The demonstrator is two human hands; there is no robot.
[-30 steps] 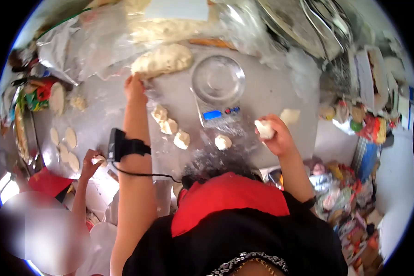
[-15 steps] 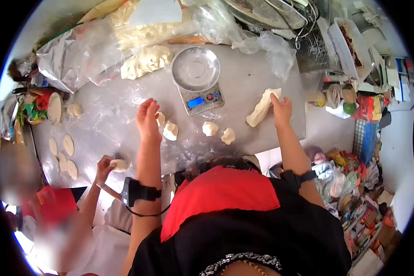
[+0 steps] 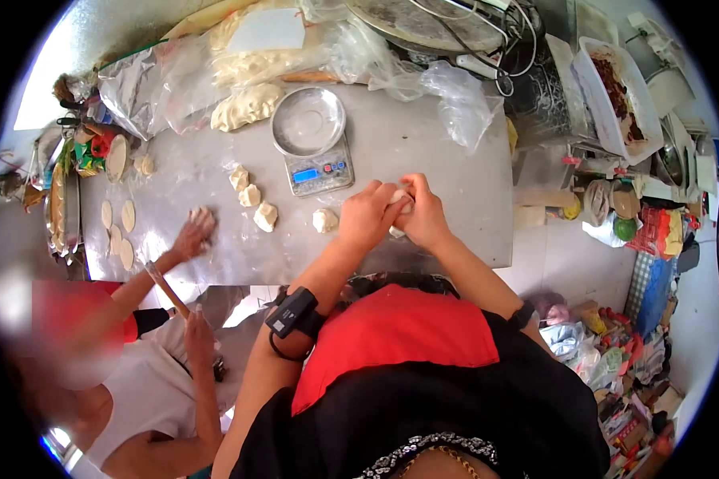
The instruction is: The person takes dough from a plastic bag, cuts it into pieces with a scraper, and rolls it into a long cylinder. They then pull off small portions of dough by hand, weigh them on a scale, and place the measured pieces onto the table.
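Observation:
My left hand (image 3: 367, 214) and my right hand (image 3: 425, 212) meet right of the digital scale (image 3: 321, 185), fingers closed on a piece of dough (image 3: 403, 201). Most of that dough is hidden by my fingers. Below them, another small dough lump (image 3: 396, 232) shows partly. One dough lump (image 3: 325, 221) lies left of my left hand. Farther left, three more sit in a row, the lowest being a dough lump (image 3: 265, 216). A round metal pan (image 3: 309, 121) rests on the scale, with nothing visible in it.
A co-worker's hand (image 3: 196, 233) presses on the table (image 3: 455, 239) at left; their other hand holds a rolling pin (image 3: 168, 287). Flat dough discs (image 3: 116, 239) lie beyond. Behind are a large dough mass (image 3: 248, 107) and plastic bags (image 3: 459, 100). A white tub (image 3: 619, 100) stands right.
My hands have come together; my left moved right, and the long dough strip from my right hand is now mostly hidden between them. The co-worker's hand has flattened on the table.

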